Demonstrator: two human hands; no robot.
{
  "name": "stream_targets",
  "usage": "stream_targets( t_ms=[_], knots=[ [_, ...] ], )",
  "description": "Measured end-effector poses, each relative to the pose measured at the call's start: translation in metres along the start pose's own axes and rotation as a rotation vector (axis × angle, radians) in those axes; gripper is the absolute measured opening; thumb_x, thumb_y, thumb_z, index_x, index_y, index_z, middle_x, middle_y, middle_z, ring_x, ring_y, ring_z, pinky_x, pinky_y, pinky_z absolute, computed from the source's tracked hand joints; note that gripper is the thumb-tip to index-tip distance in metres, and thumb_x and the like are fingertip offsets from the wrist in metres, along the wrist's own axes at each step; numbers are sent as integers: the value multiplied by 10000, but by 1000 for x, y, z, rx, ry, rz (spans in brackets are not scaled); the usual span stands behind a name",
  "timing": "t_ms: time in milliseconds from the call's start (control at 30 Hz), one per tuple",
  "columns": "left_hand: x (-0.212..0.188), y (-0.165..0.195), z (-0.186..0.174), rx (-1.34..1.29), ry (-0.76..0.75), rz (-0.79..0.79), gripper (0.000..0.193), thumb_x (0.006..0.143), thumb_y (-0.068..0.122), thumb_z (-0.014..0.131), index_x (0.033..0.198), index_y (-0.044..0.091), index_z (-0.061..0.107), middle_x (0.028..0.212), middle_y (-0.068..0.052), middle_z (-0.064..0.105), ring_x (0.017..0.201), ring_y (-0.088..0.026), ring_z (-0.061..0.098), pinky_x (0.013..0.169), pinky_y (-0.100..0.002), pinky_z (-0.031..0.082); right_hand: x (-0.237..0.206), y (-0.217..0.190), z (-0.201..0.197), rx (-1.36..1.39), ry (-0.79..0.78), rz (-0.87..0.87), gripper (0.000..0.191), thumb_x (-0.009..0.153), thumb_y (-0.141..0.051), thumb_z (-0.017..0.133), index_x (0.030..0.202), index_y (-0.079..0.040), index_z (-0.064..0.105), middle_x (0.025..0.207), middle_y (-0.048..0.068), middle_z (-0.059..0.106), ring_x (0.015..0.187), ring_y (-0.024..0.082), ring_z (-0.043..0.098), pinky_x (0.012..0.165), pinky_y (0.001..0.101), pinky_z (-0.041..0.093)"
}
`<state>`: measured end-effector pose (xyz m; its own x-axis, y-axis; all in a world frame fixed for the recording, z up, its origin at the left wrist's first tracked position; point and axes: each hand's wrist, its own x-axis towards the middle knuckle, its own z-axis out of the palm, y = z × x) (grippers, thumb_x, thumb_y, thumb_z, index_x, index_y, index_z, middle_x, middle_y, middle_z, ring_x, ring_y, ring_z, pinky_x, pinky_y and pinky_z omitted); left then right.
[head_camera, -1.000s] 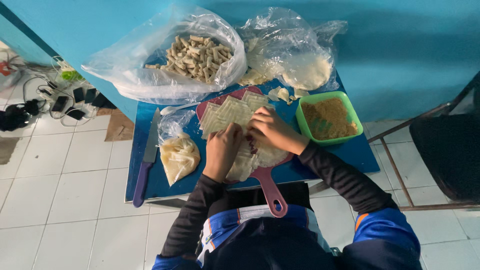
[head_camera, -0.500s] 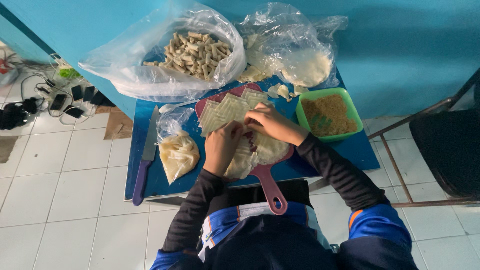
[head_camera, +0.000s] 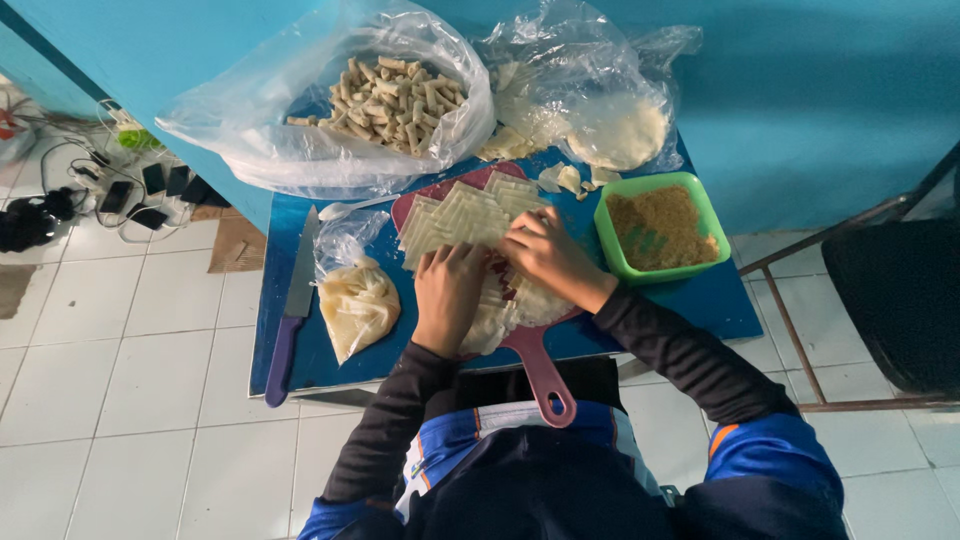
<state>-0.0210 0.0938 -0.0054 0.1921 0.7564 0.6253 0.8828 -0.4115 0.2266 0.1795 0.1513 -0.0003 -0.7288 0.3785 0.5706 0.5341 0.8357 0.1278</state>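
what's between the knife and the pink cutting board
In the head view, a small clear plastic bag of pale filling lies on the blue table between the knife and the pink cutting board.

Single head cam, looks steeply down, close over blue table & hands
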Motion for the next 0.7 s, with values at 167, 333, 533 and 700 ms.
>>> stream_targets(
  t_ms=[167,333,533,700],
  knots=[
    [-4,6,-1,7,37,10,83,888,211,732,941,159,695,885,-7,665,887,-222,665,810,-373,500,0,-4,-5,129,26,45,183,874,-185,776,1007,-69,727,1059,17,676,1102,227,578,966,450,396],
    [-3,6,-5,-46,55,-14,98,855,198,729,940,159,701,891,-4,670,875,-222,666,785,-386,492,0,2,-8,223,-57,122,278,813,-202,765,1044,-64,697,1118,38,684,1104,252,580,937,437,395],
    [-1,4,-5,-39,37,-24,90,901,213,732,937,139,696,909,-14,667,887,-235,661,795,-395,483,6,-5,4,128,-45,192,218,888,-238,783,1014,-99,671,1035,20,670,1097,234,593,967,438,379],
    [-2,3,-7,-85,18,-27,92,892,209,722,951,142,700,907,-16,665,898,-240,661,796,-397,475,7,-3,-1,204,-47,182,257,852,-261,795,1010,-109,662,1044,9,672,1098,232,593,946,443,363]
  ],
)
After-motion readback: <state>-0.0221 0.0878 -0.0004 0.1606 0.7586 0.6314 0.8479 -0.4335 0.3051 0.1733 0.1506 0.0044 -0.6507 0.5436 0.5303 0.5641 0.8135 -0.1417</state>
